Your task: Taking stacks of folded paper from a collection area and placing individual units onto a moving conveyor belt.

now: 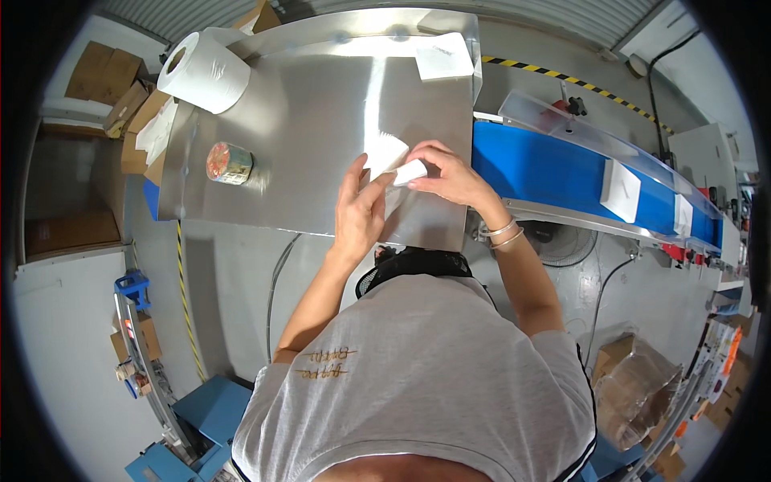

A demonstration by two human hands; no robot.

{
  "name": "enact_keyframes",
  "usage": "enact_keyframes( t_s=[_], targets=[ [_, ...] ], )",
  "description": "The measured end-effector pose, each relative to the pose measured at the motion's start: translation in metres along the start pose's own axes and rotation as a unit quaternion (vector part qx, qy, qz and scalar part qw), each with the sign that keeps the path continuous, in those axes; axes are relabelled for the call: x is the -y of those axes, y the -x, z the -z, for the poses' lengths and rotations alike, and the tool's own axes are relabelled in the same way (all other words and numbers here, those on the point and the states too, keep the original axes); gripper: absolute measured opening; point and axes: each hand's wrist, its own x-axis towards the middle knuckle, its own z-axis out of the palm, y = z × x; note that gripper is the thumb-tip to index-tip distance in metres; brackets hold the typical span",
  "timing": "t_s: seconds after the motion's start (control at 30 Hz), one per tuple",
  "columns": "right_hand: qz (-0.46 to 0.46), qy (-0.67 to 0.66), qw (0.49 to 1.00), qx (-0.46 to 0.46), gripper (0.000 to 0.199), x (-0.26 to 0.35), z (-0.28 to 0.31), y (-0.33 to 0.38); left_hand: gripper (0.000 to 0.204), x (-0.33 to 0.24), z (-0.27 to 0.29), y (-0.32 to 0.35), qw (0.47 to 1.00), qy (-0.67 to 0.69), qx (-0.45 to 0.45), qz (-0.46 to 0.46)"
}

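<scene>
At frame centre, on the shiny steel table (305,120), the left hand (359,210) pins a thin white sheet (383,151) while the right hand (450,173) pinches a small white block (409,172); pressing creases flat would keep folds neat.

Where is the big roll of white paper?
In the head view, the big white paper roll lies on its side at the far left corner of the shiny metal table, beyond the small round tin and left of both hands.
</scene>
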Motion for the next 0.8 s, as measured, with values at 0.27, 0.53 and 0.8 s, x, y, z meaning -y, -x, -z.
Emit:
enact_keyframes(
  t_s=[0.27,0.53,0.8],
  targets=[
    [-0.140,-0.124,0.960,-0.209,0.030,-0.059,0.050,0.064,0.023,0.007,0.009,-0.001,0.999,-0.034,-0.001,0.023],
    [-0.292,0.201,0.855,-0.378,0.050,-0.125,0.203,0.168,0.032,-0.005,0.004,-0.017,0.992,-0.016,0.076,-0.097],
    [0.053,0.217,0.953,-0.205,0.091,-0.061,0.110,0.119,0.030,-0.013,-0.014,-0.030,0.983,0.037,0.107,-0.147]
  ],
)
